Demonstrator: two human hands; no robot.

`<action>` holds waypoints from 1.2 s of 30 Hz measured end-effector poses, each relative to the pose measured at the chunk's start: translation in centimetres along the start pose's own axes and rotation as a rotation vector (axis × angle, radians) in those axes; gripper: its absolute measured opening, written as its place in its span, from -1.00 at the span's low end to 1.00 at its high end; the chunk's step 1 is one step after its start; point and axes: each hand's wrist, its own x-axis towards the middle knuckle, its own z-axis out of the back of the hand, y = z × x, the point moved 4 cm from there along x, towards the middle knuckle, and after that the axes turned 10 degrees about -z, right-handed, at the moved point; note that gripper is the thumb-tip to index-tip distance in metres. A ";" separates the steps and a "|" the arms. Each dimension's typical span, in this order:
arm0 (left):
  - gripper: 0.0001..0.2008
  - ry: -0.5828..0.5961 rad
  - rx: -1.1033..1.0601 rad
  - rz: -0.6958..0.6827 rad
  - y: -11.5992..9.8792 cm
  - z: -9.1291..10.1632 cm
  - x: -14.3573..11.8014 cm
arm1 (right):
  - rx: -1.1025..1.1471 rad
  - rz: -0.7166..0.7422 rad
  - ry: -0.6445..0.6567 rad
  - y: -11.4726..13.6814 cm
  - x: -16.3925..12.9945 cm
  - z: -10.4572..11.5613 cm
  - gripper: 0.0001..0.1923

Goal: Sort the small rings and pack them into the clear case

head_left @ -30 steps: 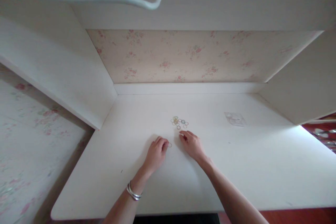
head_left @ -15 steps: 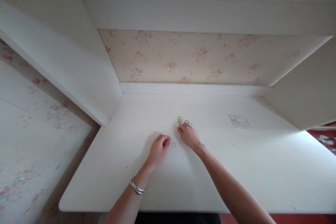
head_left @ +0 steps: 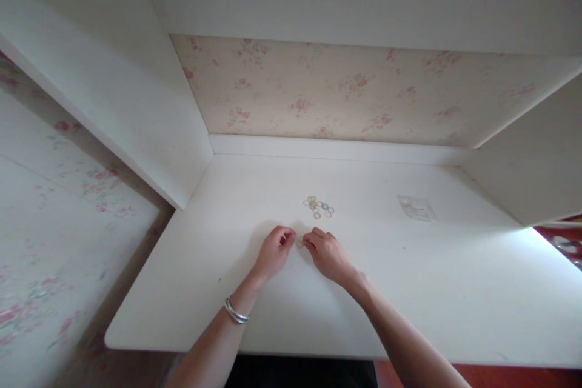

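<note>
My left hand (head_left: 275, 250) is closed in a pinch just above the desk. What it holds, if anything, is too small to make out. A thin pale ring (head_left: 299, 243) lies between my two hands, close to the fingertips of the right. My right hand (head_left: 326, 251) is also pinched, palm down, and its fingers partly cover the ring's side. Whether it grips a ring of its own is hidden. Farther back, several thin rings (head_left: 317, 215) in pale yellow, pink and blue-green tones lie in a loose, overlapping cluster.
A clear plastic bag (head_left: 416, 208) lies flat to the right on the white desk (head_left: 400, 291). White side panels (head_left: 136, 85) and a low back ledge (head_left: 336, 147) bound the desk. A silver bangle (head_left: 236, 311) circles my left wrist.
My right hand has drawn back from the ring cluster toward my left hand and the single ring. The cluster now shows uncovered. My left hand stays nearly in place; the view has tilted slightly.
</note>
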 end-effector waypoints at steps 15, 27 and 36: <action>-0.75 0.010 0.015 -0.013 0.1 -0.1 -0.1 | -0.155 0.037 -0.049 0.5 -0.7 -1.3 -0.75; -0.76 0.007 0.021 -0.035 -0.1 -0.1 0.0 | -0.143 -0.003 0.020 0.6 -0.2 -1.1 -0.72; -0.72 -0.105 -0.084 0.091 0.7 0.6 0.0 | -0.106 -0.010 -0.086 0.4 0.1 -1.6 -0.70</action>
